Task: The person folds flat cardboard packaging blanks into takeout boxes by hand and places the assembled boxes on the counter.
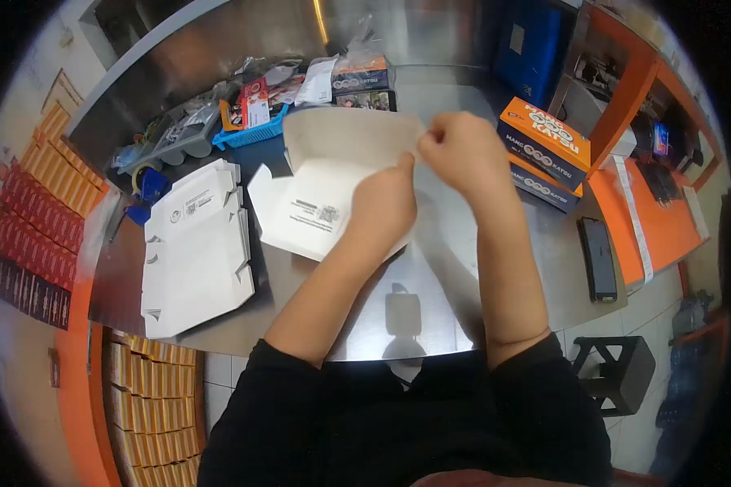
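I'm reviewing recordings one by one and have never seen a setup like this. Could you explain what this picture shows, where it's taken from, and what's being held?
There is no machine here: you are seeing a person's bare left hand and right hand. The single picture comes from a camera worn on the head, looking forward and down, so the forearms rise from the bottom.

On the metal counter, the hands are working at a partly folded white box. The left is against its right side, the right by its far right corner; their fingers are mostly hidden, so I cannot tell how firmly either holds it.

To the left lies flat white cardboard; farther back is a blue basket. On the right are stacked printed boxes and a phone.
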### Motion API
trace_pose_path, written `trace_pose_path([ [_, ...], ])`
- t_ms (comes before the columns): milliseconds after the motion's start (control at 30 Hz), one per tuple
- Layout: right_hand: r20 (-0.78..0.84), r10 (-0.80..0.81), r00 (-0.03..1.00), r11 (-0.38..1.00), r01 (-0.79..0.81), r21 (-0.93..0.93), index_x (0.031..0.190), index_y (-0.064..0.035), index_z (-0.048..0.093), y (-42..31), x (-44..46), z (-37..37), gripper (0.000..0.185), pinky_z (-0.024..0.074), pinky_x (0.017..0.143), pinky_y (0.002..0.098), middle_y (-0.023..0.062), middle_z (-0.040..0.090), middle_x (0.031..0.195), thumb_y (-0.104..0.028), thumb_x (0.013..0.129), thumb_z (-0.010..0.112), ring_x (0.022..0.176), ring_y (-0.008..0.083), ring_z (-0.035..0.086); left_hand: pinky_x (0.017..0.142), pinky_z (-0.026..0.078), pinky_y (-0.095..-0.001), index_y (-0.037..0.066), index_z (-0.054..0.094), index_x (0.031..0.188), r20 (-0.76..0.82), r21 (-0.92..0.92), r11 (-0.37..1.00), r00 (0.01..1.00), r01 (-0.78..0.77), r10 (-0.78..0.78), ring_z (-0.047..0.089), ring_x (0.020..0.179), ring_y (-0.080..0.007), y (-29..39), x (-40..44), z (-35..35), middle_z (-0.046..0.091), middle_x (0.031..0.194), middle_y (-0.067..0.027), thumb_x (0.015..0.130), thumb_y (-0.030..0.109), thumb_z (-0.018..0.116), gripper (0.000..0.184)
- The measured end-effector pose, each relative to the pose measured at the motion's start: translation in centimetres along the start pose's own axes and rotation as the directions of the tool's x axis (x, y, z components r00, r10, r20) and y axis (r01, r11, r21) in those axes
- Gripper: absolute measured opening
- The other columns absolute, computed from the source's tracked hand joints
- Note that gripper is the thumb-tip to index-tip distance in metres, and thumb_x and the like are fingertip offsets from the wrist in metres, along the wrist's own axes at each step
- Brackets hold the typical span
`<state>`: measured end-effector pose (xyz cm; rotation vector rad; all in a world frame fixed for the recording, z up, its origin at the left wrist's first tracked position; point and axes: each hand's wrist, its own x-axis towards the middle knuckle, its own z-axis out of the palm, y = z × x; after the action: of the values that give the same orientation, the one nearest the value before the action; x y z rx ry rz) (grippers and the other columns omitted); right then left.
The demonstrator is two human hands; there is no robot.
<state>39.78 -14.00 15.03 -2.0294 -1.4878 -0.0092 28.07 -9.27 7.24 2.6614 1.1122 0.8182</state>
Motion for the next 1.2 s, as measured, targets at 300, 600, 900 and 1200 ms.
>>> trace_pose_path([
  [300, -0.199, -0.314, 0.929, 0.885, 0.362, 0.293, 0.085, -0.0028, 0.066, 2.7, 1.5, 1.6, 0.013, 0.0487, 0.064, 0.0381, 0.0188, 0.064, 0.076, -0.014, 0.079, 0.064, 0.071, 0.0334, 0.063, 0.070, 0.048, -0.0483, -0.005, 0.046, 0.106, 0.067, -0.345, 0.921, 0.984, 0.180, -0.167, 0.062, 0.078, -0.0429, -1.3, 1.0, 0.0, 0.063, 0.080, -0.0258, 0.074, 0.004, 0.052, 0.033],
  [600, -0.028, -0.216, 0.976, 0.765, 0.187, 0.616, 0.084, 0.0007, 0.065, -1.0, 0.0, 1.7, 0.012, 0.0473, 0.058, 0.0301, 0.0131, 0.065, 0.072, -0.011, 0.080, 0.065, 0.063, 0.0191, 0.061, 0.068, 0.047, -0.0474, -0.003, 0.046, 0.106, -0.120, -0.552, 0.826, 0.969, 0.115, -0.215, 0.061, 0.076, -0.0434, -1.4, 1.3, -2.1, 0.063, 0.078, -0.0246, 0.076, 0.005, 0.053, 0.031],
  [900, -0.146, -0.526, 0.838, 0.731, 0.533, 0.425, 0.093, 0.0006, 0.066, -0.2, -0.2, 0.8, 0.018, 0.0479, 0.067, 0.0311, 0.0140, 0.064, 0.085, -0.013, 0.082, 0.063, 0.075, 0.0231, 0.062, 0.065, 0.049, -0.0424, -0.002, 0.053, 0.102, -0.271, -0.493, 0.865, 0.961, -0.092, -0.052, 0.063, 0.079, -0.0375, -1.5, 0.0, -5.6, 0.064, 0.085, -0.0193, 0.082, 0.009, 0.057, 0.023],
  [1200, -0.379, -0.566, 0.732, 0.453, 0.660, 0.599, 0.095, -0.0034, 0.067, 0.6, -2.7, -5.4, 0.024, 0.0458, 0.068, 0.0287, 0.0083, 0.064, 0.087, -0.024, 0.086, 0.060, 0.078, 0.0184, 0.059, 0.095, 0.037, -0.0440, 0.005, 0.061, 0.077, 0.126, -0.091, 0.950, 0.943, -0.299, 0.309, 0.046, 0.112, -0.0393, -3.4, -9.8, -9.4, 0.053, 0.122, -0.0160, 0.064, 0.001, 0.055, 0.015],
])
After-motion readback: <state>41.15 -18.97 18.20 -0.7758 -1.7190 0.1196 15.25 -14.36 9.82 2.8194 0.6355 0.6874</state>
